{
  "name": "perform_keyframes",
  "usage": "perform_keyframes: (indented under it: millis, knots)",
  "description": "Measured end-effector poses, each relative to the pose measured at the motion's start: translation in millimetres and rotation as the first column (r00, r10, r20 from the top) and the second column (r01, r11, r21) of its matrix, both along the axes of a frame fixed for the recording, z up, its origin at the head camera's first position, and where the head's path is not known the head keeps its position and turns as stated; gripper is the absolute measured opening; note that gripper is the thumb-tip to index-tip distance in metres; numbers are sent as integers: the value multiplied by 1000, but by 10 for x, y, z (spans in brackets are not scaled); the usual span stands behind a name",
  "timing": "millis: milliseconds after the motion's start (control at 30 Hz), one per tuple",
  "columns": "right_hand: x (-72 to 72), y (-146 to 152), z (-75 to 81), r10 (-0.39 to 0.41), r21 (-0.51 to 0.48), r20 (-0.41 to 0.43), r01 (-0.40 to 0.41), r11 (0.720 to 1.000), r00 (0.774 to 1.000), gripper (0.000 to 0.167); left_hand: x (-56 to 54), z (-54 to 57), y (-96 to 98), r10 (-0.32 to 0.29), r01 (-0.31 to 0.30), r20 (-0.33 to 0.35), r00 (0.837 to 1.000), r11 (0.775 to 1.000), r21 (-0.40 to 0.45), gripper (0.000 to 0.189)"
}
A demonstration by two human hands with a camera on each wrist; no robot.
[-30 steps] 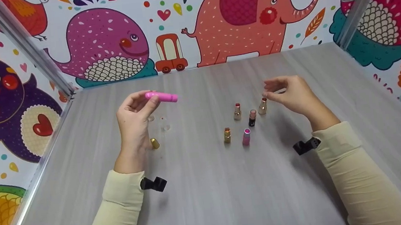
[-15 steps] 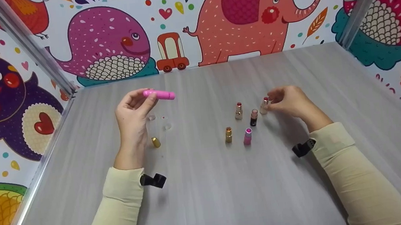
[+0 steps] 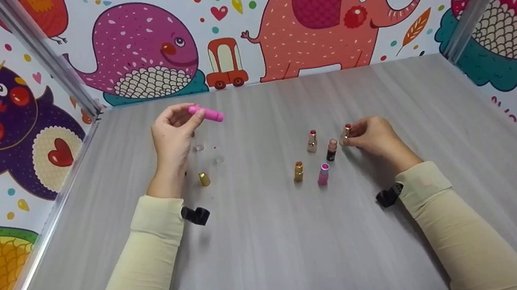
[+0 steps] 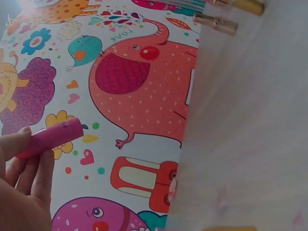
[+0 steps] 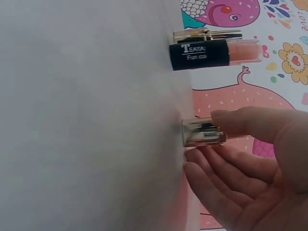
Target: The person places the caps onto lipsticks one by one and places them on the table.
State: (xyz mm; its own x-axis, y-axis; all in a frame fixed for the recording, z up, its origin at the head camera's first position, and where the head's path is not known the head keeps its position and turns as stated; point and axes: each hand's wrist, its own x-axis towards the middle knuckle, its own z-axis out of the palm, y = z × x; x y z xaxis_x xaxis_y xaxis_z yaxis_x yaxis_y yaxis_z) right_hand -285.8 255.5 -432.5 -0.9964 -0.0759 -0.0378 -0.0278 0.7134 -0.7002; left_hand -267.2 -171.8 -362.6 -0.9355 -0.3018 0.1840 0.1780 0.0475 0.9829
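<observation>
My left hand (image 3: 173,134) pinches a pink lipstick tube (image 3: 209,114) between thumb and fingers, raised above the table and tilted, its ringed end pointing right. In the left wrist view the pink tube shows in front of the printed wall. At the right my right hand (image 3: 375,137) pinches an uncapped gold lipstick (image 5: 202,132) with a red tip, thumb on one side and fingers on the other. Its base is right at the tabletop. Left of it stand a black lipstick (image 3: 331,150), another gold one with a red tip (image 3: 312,141), a yellow-gold lipstick (image 3: 299,172) and a pink lipstick (image 3: 323,174), all upright and uncapped.
Beside my left wrist stand a gold cap (image 3: 204,179) and clear caps (image 3: 218,160); dark bits show partly hidden behind that wrist. Printed panels (image 3: 322,18) with metal corner posts (image 3: 484,6) border the grey table (image 3: 259,241).
My right hand has come down onto the rightmost gold lipstick and now grips it. The left hand still holds the pink tube, slightly farther forward. The head view has shifted a little.
</observation>
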Motion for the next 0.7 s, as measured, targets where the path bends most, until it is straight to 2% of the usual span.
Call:
perform_keyframes:
  millis: [100, 200, 433, 700]
  knots:
    - [-1, 22, -8, -16, 6, -13, 16, 1000, 1000, 39, -103, -6, -21, 5, 0, 49, 999, 995, -103, 32]
    - [-6, 19, -5, -19, 4, -15, 19, 1000, 1000, 37, -191, -1, -45, 4, 6, 65, 998, 987, -159, 34]
    - [-27, -14, -25, -12, -1, -39, 12, 1000, 999, 36, -362, 51, -90, 20, 0, 57, 998, 946, -325, 33]
    - [-28, -46, -51, -6, -3, -45, 6, 1000, 999, 33, -530, 12, -89, 58, -20, 91, 994, 927, -375, 28]
